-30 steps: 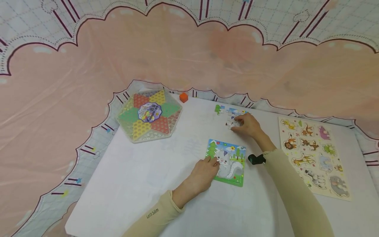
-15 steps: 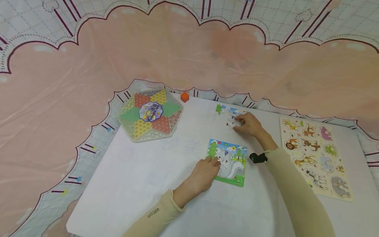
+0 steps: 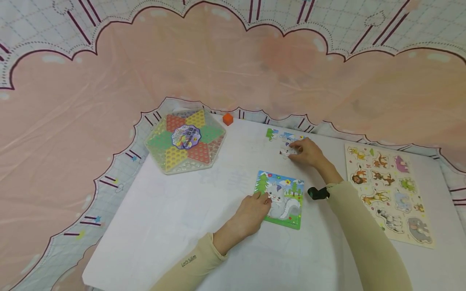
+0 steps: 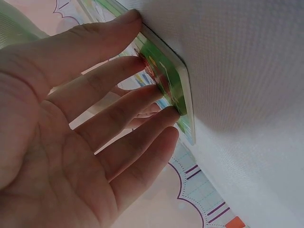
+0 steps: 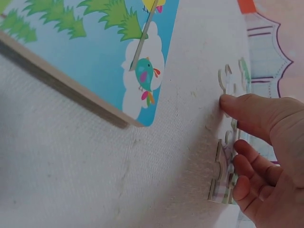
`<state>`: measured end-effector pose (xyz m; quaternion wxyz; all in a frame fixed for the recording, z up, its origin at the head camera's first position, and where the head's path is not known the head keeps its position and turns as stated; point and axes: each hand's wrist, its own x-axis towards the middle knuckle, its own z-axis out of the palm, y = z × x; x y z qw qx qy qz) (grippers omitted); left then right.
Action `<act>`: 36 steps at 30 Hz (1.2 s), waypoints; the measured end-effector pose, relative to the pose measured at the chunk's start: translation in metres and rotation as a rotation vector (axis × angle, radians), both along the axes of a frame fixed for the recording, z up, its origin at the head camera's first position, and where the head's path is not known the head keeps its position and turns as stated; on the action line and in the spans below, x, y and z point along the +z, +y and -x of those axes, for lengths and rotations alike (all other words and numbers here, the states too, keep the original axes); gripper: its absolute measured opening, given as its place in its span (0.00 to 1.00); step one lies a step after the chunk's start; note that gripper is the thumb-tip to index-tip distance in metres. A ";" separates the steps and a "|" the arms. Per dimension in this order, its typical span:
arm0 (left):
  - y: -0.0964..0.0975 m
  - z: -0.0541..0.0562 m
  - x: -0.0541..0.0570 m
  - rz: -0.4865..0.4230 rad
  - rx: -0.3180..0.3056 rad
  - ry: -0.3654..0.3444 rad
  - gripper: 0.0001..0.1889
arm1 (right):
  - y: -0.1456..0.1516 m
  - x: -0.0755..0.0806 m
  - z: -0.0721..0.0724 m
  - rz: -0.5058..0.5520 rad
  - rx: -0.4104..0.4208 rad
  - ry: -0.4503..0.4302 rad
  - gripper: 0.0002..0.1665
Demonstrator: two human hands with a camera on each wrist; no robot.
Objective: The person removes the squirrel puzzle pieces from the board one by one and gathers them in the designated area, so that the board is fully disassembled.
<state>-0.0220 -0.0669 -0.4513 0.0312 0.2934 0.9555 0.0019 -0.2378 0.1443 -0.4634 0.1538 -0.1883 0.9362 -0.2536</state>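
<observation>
In the head view a square jigsaw puzzle (image 3: 280, 204) with a white squirrel among green trees lies on the table. My left hand (image 3: 253, 212) rests at its left edge. In the left wrist view its fingers (image 4: 128, 111) stretch out, tips on the printed face, thumb at the board's rim. Farther back, my right hand (image 3: 307, 152) reaches over loose puzzle pieces (image 3: 285, 150) with similar white, blue and green print. The thumb (image 5: 244, 107) and curled fingers in the right wrist view hold a piece between them; the hand partly hides the pieces.
A hexagonal Chinese checkers board (image 3: 185, 141) in clear wrap lies at the back left, an orange block (image 3: 227, 119) beside it. On the right is an animal peg puzzle board (image 3: 391, 194). A patterned cloth (image 3: 218, 64) hangs behind the table's back edge.
Both hands keep nearly the same place at the squirrel puzzle and the loose pieces. The whole head view has shifted slightly.
</observation>
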 end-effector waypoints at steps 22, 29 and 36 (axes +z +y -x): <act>0.002 -0.001 0.000 0.028 0.002 0.021 0.18 | -0.021 0.016 -0.066 0.188 0.219 0.052 0.12; 0.007 -0.003 0.000 0.033 0.015 0.058 0.18 | -0.034 0.003 -0.102 0.179 0.276 -0.022 0.11; 0.006 -0.007 -0.001 0.056 0.044 0.103 0.19 | -0.047 0.005 -0.123 0.120 0.232 -0.025 0.07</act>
